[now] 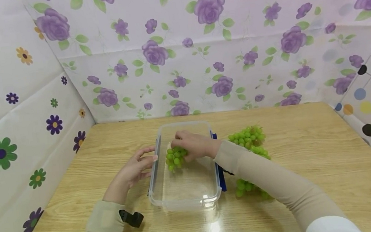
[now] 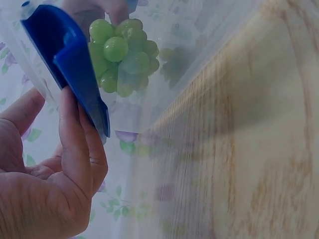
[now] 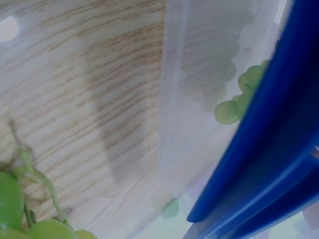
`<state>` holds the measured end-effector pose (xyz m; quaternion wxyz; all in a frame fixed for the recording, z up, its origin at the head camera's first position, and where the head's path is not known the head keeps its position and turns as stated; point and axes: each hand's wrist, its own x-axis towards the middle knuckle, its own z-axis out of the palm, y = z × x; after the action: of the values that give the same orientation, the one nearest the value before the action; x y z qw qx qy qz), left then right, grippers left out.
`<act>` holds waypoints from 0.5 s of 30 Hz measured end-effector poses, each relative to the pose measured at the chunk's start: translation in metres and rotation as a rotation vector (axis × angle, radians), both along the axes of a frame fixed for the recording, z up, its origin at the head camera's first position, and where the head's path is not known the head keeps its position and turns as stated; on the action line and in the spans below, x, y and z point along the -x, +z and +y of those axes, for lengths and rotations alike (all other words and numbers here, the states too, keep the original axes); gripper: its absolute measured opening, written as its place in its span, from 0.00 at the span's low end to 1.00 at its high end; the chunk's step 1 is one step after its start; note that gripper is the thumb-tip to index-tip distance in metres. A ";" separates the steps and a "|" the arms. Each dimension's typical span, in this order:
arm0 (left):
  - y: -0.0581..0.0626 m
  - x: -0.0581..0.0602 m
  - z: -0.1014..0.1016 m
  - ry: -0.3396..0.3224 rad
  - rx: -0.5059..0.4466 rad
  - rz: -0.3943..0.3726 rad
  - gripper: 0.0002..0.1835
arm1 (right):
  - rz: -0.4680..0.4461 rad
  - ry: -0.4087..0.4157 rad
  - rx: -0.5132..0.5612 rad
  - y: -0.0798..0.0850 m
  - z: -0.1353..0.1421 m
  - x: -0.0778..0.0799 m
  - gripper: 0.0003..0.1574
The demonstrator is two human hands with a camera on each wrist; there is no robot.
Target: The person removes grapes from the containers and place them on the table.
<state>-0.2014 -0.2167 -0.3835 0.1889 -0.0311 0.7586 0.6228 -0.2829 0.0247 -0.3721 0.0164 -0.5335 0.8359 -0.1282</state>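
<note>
A clear plastic container (image 1: pixel 191 183) with blue side latches stands lidless on the table. My right hand (image 1: pixel 196 144) reaches into it and grips a bunch of green grapes (image 1: pixel 175 158) toward the left side. The same grapes (image 2: pixel 122 55) show through the wall in the left wrist view. My left hand (image 1: pixel 138 168) holds the container's left edge, thumb at the rim, with its fingers (image 2: pixel 75 134) against the open blue latch (image 2: pixel 75 59). In the right wrist view the right-side latch (image 3: pixel 264 124) hides most of the right hand.
More green grape bunches (image 1: pixel 247 136) lie on the wooden table (image 1: pixel 306 138) right of the container, partly under my right forearm. A nearer bunch (image 1: pixel 244 186) shows beyond the sleeve. Flowered sheets (image 1: pixel 180 57) stand behind and on the left; a dotted one (image 1: pixel 370 103) is on the right.
</note>
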 end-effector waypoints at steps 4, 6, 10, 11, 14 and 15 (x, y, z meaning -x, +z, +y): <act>0.000 0.000 0.001 0.004 0.000 -0.004 0.33 | -0.011 0.005 0.018 0.002 0.003 0.000 0.29; 0.001 0.000 0.001 -0.003 0.004 -0.001 0.34 | -0.021 0.006 0.020 0.003 0.004 0.000 0.29; 0.002 -0.001 0.001 0.001 0.009 -0.004 0.34 | -0.056 -0.006 0.015 0.006 0.006 -0.001 0.30; 0.003 -0.001 0.001 0.001 0.010 -0.005 0.34 | -0.066 -0.012 0.013 0.007 0.006 -0.001 0.30; 0.003 -0.001 0.002 0.004 0.010 -0.007 0.34 | -0.090 -0.036 0.011 0.008 0.008 -0.002 0.31; 0.003 -0.001 0.002 0.002 0.011 -0.007 0.34 | -0.094 -0.044 0.007 0.009 0.009 -0.003 0.31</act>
<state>-0.2001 -0.2150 -0.3800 0.1906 -0.0350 0.7613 0.6188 -0.2799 0.0332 -0.3635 0.0508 -0.5083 0.8453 -0.1564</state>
